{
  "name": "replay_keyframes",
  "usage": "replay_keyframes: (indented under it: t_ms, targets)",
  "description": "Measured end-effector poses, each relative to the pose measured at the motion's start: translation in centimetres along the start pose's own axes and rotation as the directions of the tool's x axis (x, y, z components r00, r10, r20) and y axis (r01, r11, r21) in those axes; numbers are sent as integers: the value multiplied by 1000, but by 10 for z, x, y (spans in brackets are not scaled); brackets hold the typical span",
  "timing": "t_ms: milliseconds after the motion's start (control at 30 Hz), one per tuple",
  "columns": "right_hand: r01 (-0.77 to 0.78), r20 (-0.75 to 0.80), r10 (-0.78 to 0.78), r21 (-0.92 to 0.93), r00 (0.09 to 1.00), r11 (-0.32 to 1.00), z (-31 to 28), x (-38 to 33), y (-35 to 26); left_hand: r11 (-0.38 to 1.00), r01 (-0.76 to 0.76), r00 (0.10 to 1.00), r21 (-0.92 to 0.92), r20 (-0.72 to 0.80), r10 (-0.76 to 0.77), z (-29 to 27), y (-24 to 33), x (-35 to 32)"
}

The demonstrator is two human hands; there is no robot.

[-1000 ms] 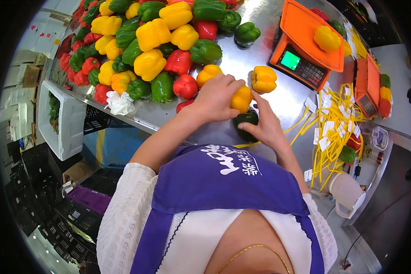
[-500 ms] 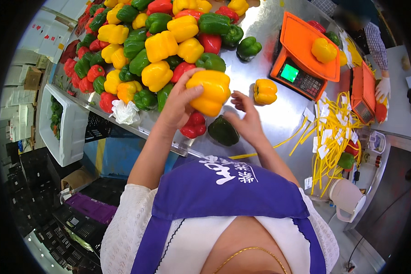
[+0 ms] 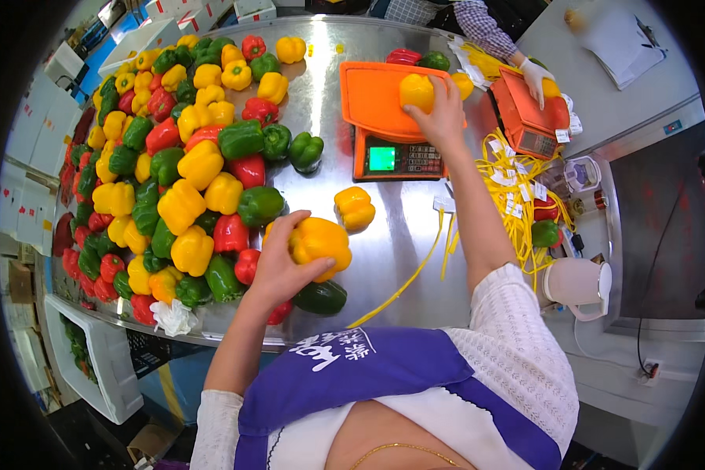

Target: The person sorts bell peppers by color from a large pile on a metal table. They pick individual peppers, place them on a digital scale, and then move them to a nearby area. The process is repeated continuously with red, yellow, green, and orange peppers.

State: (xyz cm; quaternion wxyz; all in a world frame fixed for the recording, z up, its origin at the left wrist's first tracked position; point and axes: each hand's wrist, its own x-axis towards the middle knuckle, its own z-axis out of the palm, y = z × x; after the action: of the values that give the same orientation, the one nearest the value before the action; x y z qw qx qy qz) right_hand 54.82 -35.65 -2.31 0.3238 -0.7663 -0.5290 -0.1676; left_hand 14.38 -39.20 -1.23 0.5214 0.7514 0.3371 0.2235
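Observation:
My left hand (image 3: 284,262) is closed around a large yellow bell pepper (image 3: 321,247), above the near part of the steel table (image 3: 392,270). My right hand (image 3: 444,117) reaches over to the orange scale (image 3: 372,98) and grips a smaller yellow bell pepper (image 3: 416,92) on its pan. Another yellow bell pepper (image 3: 355,208) rests on the table between the scale and my left hand. Close below the left hand lies a dark green bell pepper (image 3: 321,298). The scale's display (image 3: 382,159) glows green.
A big heap of red, green and yellow peppers (image 3: 172,180) covers the left of the table. Yellow ties with white tags (image 3: 513,184) lie tangled at right. Beyond them, a co-worker's gloved hand (image 3: 537,81) touches a second orange scale (image 3: 525,117). A pale jug (image 3: 576,283) stands near the right edge.
My right hand has moved from beside the left hand to the pepper on the scale and grasped it. The left hand keeps its yellow pepper. The view has swung to the right.

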Motion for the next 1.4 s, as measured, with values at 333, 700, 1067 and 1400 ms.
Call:
replay_keyframes:
  t_ms: [333, 700, 1067, 1400]
  targets:
    - [-287, 189, 219, 525, 957, 801, 36, 17, 69, 870, -404, 883, 281, -129, 452, 45, 39, 186]
    - [-583, 560, 167, 794, 811, 170, -61, -169, 19, 854, -203, 969, 480, -27, 246, 103, 27, 282]
    - [-234, 576, -366, 716, 732, 658, -53, -206, -167, 861, -468, 802, 202, -312, 509, 25, -20, 69]
    - [-14, 394, -367, 698, 843, 716, -6, -198, -286, 998, -41, 628, -49, -778, -12, -152, -103, -123]
